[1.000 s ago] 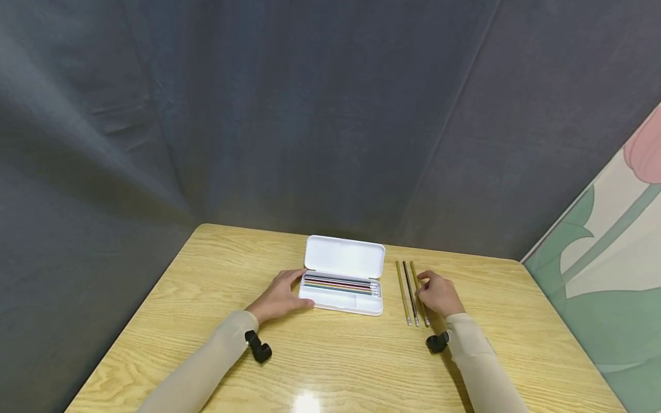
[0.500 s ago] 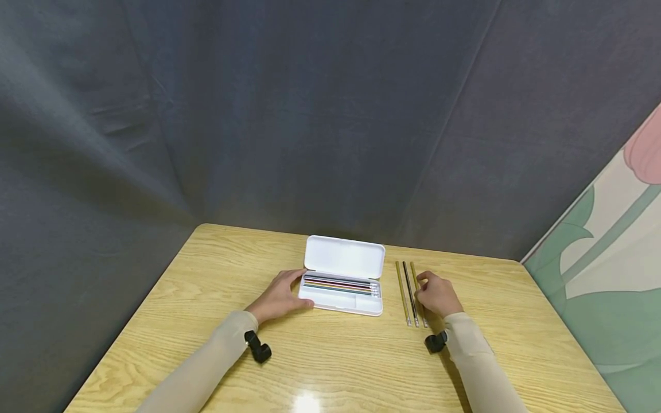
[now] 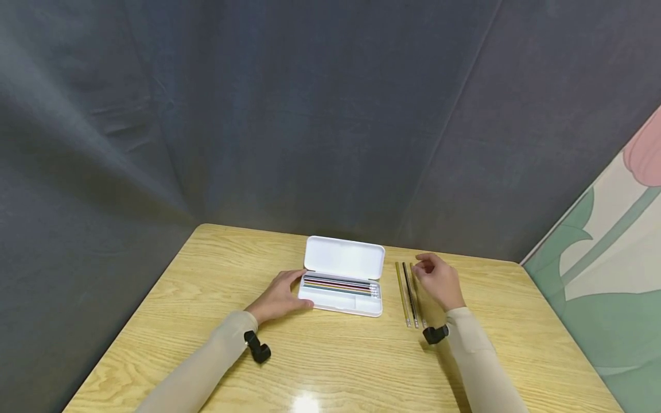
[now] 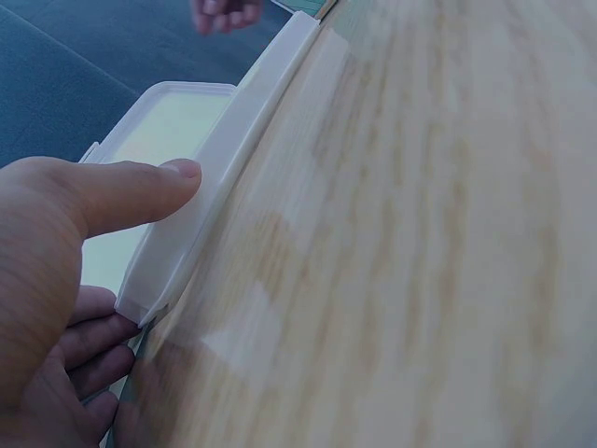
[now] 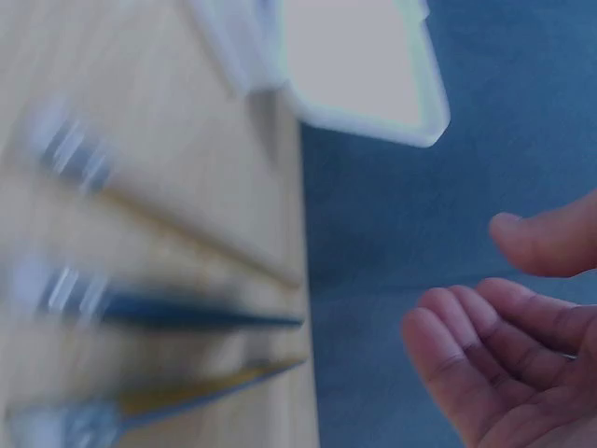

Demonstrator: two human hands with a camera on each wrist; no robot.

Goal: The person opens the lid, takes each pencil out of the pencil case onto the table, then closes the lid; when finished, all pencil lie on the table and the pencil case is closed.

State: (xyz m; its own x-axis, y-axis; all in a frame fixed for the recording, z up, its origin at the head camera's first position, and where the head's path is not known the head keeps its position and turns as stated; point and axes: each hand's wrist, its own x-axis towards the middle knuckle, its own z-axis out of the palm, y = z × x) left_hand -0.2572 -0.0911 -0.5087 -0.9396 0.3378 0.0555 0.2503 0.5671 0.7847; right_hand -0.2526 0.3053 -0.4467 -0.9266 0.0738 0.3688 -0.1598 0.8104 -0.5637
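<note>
A white pencil case (image 3: 330,299) lies with its lid (image 3: 345,256) raised and several coloured pencils (image 3: 338,285) side by side inside. My left hand (image 3: 279,294) grips the left end of the case, thumb along the front wall (image 4: 201,210) and fingers around the left corner. To the right of the case are a yellowish pencil (image 3: 402,292), a black pencil (image 3: 410,292) and another yellowish pencil (image 5: 187,397), roughly parallel. Raised over the rightmost one, my right hand (image 3: 440,281) holds nothing; its thumb and fingers are apart in the right wrist view.
The wooden table (image 3: 330,361) ends at a back edge just behind the case lid and the pencils' far ends. A dark curtain (image 3: 310,126) hangs behind it, and a flower-patterned cloth (image 3: 609,269) at the right.
My right hand has lifted off the rightmost pencil and moved slightly away from me, its fingers loosened. The pencil stays on the table. My left hand and the case have not moved.
</note>
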